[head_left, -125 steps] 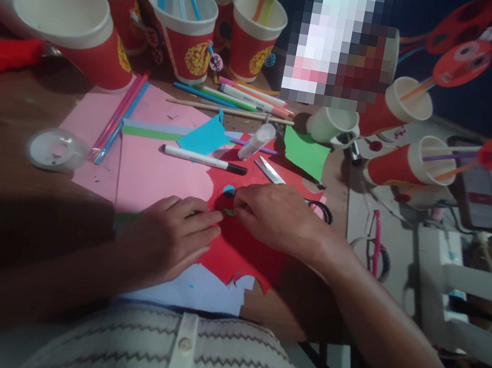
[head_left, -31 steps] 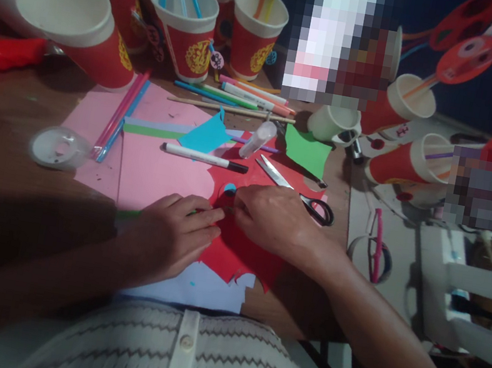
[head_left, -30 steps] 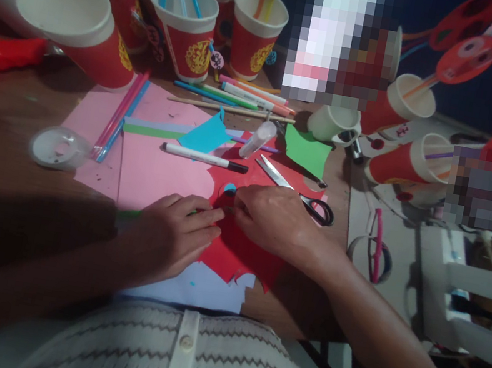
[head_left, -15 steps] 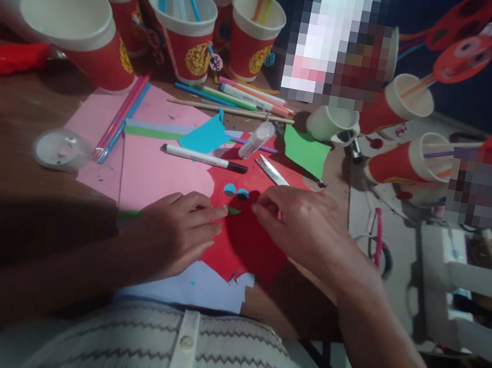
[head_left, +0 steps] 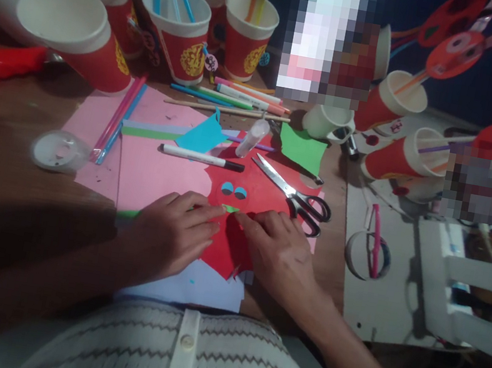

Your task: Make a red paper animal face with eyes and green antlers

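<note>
A small green paper strip (head_left: 231,209) lies on the red paper (head_left: 236,239), just below two blue and black paper eyes (head_left: 234,191). My left hand (head_left: 179,226) has its fingers together, fingertips at the strip's left end. At its right end are the fingertips of my right hand (head_left: 276,243), bent and pressed close. Both thumbs are mostly hidden. Black-handled scissors (head_left: 295,198) lie partly spread on the red paper beyond my right hand. A black-and-white marker (head_left: 203,158) and a clear glue tube (head_left: 253,137) rest above the eyes.
Pink paper (head_left: 157,175) and white sheets (head_left: 190,285) spread around my hands. Red paper cups (head_left: 176,38) line the back. A white mug (head_left: 328,122), green paper (head_left: 302,149), a tape roll (head_left: 59,151) and two straws (head_left: 119,120) lie about.
My right hand has moved left and down to the green strip, uncovering the scissors' handles. The left hand stays almost still at the strip's left end.
</note>
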Tool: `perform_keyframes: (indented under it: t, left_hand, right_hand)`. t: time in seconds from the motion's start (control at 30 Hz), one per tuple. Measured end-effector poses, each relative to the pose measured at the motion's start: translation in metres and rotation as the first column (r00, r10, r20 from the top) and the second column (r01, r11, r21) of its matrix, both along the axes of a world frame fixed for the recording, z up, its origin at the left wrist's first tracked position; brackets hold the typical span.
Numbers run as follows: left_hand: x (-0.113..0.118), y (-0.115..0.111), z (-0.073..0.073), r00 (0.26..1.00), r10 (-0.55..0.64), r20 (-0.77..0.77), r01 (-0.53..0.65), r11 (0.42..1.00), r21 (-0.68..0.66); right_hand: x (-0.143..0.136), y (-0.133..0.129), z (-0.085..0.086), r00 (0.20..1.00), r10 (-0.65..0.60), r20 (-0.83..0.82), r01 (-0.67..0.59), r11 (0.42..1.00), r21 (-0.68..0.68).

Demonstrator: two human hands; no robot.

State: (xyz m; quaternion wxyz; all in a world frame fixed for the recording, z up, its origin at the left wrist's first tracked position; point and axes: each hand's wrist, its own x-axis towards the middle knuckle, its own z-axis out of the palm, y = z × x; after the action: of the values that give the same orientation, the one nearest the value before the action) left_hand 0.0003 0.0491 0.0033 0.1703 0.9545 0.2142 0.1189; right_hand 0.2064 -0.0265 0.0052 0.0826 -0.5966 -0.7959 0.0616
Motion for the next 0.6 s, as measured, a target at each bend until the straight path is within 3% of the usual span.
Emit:
perform_keyframes:
  t: [0.6]
  left_hand:
    - [0.0021, -0.0029, 0.0002, 1.000, 0.017, -0.020, -0.016, 0.999, 0.038]
  right_hand:
    - [-0.0035, 0.0038, -0.0032, 0.994, -0.013, 0.107, 0.015, 1.000, -0.022]
